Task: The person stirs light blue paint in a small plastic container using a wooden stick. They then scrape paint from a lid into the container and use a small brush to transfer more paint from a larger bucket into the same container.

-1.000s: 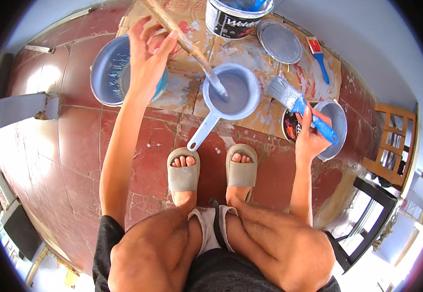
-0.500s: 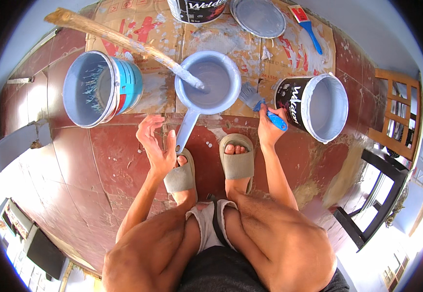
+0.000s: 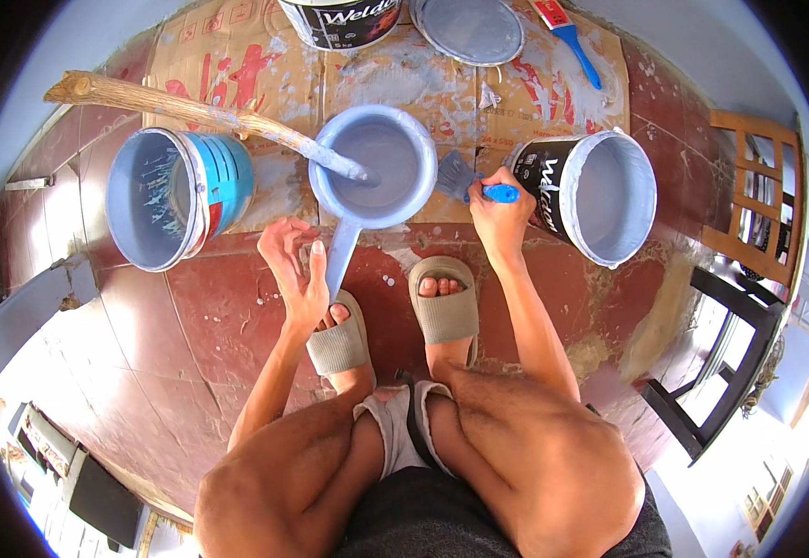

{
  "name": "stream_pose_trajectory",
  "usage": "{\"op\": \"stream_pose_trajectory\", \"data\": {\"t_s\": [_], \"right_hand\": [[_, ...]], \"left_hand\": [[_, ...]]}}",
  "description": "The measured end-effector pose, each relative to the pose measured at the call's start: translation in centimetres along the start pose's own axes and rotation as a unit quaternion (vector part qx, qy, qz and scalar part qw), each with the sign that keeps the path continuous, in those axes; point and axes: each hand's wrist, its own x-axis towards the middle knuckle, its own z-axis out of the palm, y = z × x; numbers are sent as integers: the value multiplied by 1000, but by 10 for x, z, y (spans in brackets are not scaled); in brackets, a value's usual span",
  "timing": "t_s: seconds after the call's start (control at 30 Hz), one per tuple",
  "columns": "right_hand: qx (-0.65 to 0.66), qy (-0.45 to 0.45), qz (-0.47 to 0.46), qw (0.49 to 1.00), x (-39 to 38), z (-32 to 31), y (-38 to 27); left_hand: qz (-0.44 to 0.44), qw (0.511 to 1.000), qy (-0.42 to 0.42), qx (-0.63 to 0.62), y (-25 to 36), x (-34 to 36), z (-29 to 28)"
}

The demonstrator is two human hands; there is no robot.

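Note:
My right hand [image 3: 499, 212] grips a blue-handled paintbrush [image 3: 457, 175], its bristles coated grey-blue, close to the right rim of a light-blue plastic dipper [image 3: 356, 220]. Blue-grey paint lies in the dipper, and a wooden stick [image 3: 190, 113] leans in it, its coated end in the paint. My left hand [image 3: 293, 277] is open beside the dipper's handle, thumb raised and fingers apart; whether the thumb touches the handle I cannot tell. To the right a black paint bucket [image 3: 546, 177] is tilted toward me, its inside coated with the same paint.
A blue bucket [image 3: 232, 181] with a paint-streaked inside stands left. Paint-spattered cardboard [image 3: 279, 177] covers the red tile floor [image 3: 227, 316]. At its far side are another paint bucket [image 3: 344, 26], a round lid [image 3: 471, 30] and a second paintbrush [image 3: 572, 46]. A wooden chair [image 3: 758, 195] stands right.
My right hand has turned the paintbrush, so its handle now points more toward me, and moved slightly up. My left hand stays near the dipper's handle. The whole view has shifted a little.

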Motion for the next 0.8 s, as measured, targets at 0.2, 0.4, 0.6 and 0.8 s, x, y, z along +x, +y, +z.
{"op": "stream_pose_trajectory", "data": {"t_s": [0.2, 0.4, 0.6, 0.8], "right_hand": [[129, 13, 41, 991, -16, -41, -4], [61, -37, -100, 992, -25, -65, -41], [66, -162, -111, 978, -10, -64, -45], [65, -233, -147, 959, 4, -43, -33]], "left_hand": [[31, 999, 23, -3, 1, -2, -12], [21, 999, 43, 8, 3, -13, -27], [22, 999, 49, 5, 8, -15, -26], [14, 999, 49, 4, 5, -16, -28]]}}
